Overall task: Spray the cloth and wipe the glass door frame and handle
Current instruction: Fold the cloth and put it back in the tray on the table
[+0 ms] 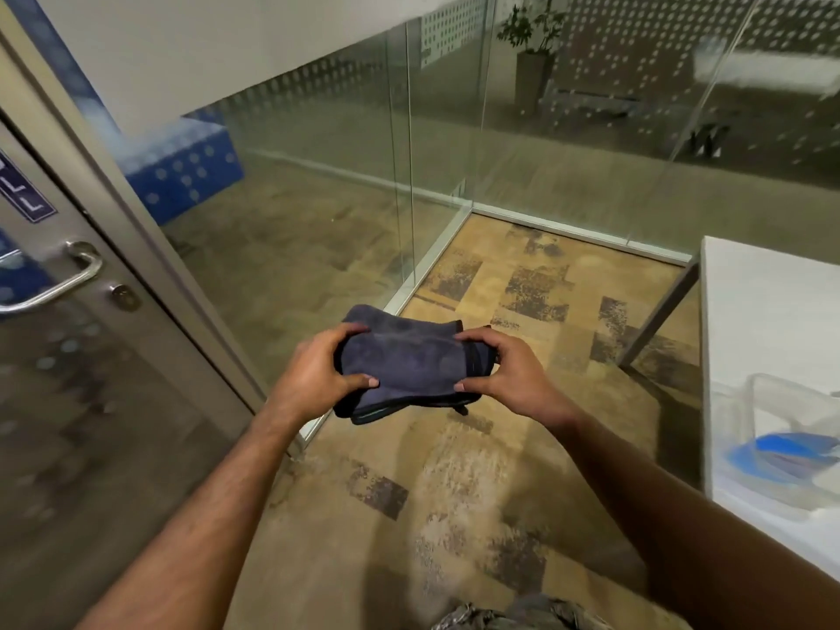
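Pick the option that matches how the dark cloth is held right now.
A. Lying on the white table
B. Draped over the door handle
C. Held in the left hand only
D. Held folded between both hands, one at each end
D: the folded cloth is gripped at its left end by the left hand and at its right end by the right hand, in mid-air over the carpet, away from the door handle.
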